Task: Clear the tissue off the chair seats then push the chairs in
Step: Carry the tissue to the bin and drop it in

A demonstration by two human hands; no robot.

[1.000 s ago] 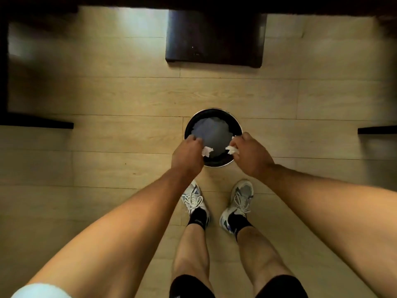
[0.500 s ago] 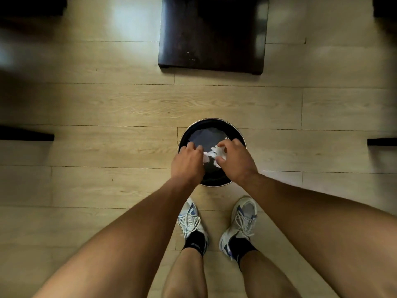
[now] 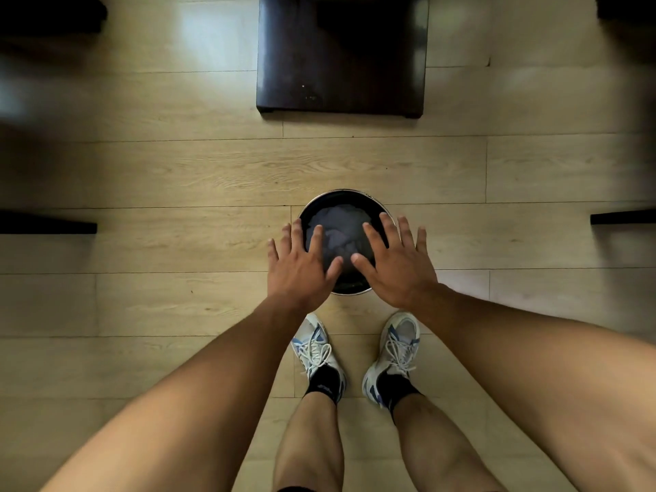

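Observation:
A round black bin with a metal rim stands on the wooden floor just in front of my feet. Crumpled tissue lies inside it, dim and greyish in the shade. My left hand hovers over the bin's left side with fingers spread and holds nothing. My right hand hovers over its right side, palm down, fingers spread, holding nothing. A dark square chair seat is straight ahead, beyond the bin, with no tissue visible on it.
Dark furniture edges show at the left and right at bin level, and dark shapes sit in both top corners. My two white trainers stand right behind the bin on light wood flooring.
Both hands held white tissue over the bin; now they have opened and the tissue has dropped in. The view has moved closer to the chair.

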